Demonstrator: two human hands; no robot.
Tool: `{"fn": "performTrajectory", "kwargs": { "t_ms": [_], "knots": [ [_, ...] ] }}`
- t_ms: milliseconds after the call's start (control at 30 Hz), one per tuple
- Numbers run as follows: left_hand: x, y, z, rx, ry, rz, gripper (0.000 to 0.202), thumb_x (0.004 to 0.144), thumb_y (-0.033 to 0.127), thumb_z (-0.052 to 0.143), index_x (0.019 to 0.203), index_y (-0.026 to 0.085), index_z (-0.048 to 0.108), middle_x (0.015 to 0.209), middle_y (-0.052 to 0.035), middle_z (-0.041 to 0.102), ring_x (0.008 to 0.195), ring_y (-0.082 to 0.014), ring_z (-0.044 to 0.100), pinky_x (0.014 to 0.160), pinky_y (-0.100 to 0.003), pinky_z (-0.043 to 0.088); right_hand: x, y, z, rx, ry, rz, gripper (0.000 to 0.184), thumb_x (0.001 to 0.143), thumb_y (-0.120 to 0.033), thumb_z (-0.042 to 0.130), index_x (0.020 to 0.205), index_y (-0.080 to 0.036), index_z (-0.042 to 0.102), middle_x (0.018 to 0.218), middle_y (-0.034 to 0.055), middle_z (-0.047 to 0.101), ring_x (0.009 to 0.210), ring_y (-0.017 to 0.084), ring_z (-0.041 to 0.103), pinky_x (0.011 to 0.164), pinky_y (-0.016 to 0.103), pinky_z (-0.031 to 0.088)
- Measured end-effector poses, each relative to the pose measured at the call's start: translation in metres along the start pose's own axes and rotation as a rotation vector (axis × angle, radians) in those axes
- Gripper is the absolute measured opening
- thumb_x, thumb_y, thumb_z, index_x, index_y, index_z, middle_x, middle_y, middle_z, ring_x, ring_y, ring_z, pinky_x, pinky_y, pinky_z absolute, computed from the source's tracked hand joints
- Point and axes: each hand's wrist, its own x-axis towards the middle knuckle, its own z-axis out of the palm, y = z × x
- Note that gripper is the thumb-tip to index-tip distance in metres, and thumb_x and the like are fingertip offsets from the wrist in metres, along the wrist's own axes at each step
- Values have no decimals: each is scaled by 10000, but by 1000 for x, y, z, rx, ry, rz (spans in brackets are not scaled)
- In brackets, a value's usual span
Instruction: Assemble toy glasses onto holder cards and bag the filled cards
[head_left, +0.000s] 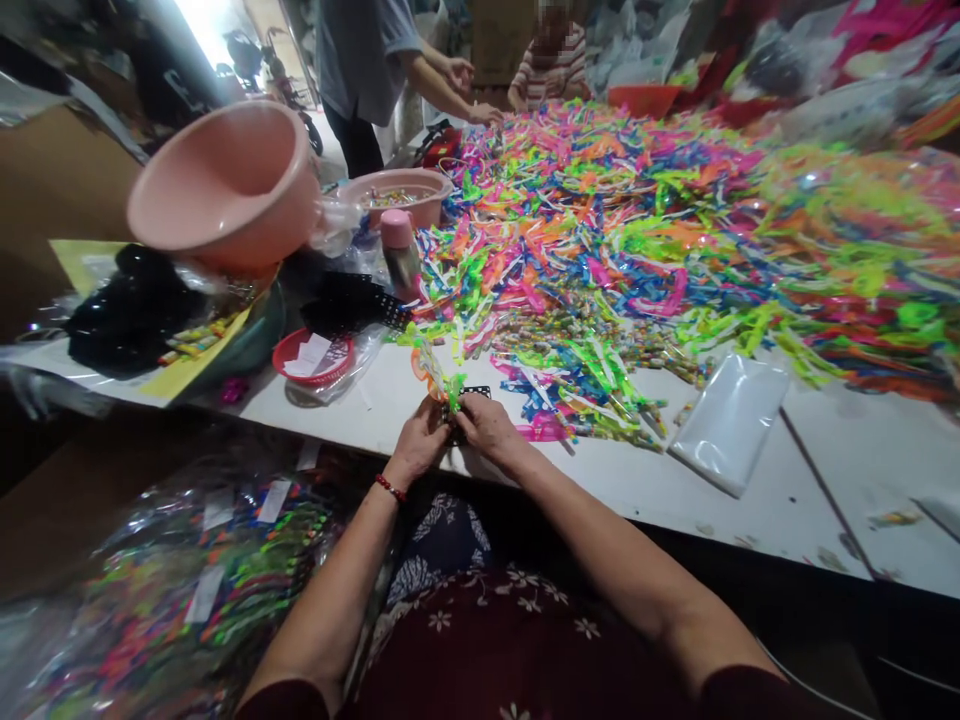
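Labels [203, 594] look unreadable while left hand [421, 440] and right hand [486, 424] hold dotted black piece [477, 391] and bright strips [429, 368].

I hold glossy, translucent plastic pieces [426, 368] at a smooth white tabletop [600, 480].
Shiny plastic strips [585, 210] catch the light before me, with a slick plastic-film packet [731, 425]; to my left show a smooth pink plastic basin [247, 242], a flask [405, 268] with a metallic body, a glossy black plastic bag [112, 320] and matt brown cardboard [60, 200]; my shirt [480, 650] is printed cloth.
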Motion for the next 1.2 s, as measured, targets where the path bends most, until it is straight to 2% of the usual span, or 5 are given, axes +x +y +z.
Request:
{"fn": "performTrajectory", "kwargs": {
  "t_ms": [200, 600, 800, 967, 1200],
  "knots": [
    [0, -5, 4, 384, 37, -28, 278, 764, 127, 568, 1025, 146, 659, 1068, -119, 671, 1080, -287, 606, 1040, -444, 462, 4, -22, -7, -299, -171, 67, 192, 944, -186, 473, 1076, -150, 608, 1030, 126, 686, 909, 212, 645, 771, 274, 446],
    [-2, -10, 13, 290, 157, 28, 144, 757, 198, 629, 898, 224, 644, 974, -105, 652, 1051, -312, 593, 1091, -516, 406, 0, -20, -13, -132, -86, 114, 165, 939, -229, 538, 1064, -158, 619, 1051, 106, 696, 961, 193, 640, 810, 263, 442],
    [-4, -9, 12, 132, 129, -48, 353, 752, 274, 679, 1092, 212, 606, 1101, -99, 644, 1078, -279, 617, 1052, -482, 461, -54, 26, -65, -379, 106, 293, 280, 921, -256, 585, 1173, -141, 553, 1162, 147, 629, 1006, 228, 614, 802, 299, 447],
    [-6, 15, 0, -9, 22, -60, 581, 762, 350, 731, 1267, 155, 520, 1263, -143, 589, 1128, -298, 608, 1065, -509, 444, -85, 60, -98, -522, 10, 404, 162, 934, -185, 499, 1051, -143, 603, 995, 140, 676, 894, 232, 632, 748, 300, 426],
    [-4, 68, -23, 142, 169, 356, 823, 879, 504, 663, 1530, 267, 220, 1605, -84, 152, 1484, -276, 130, 1228, -435, 175, -66, 26, -61, 187, 213, 203, 134, 892, -280, 538, 929, -195, 635, 854, 37, 669, 783, 173, 605, 737, 279, 451]
  ]
}}
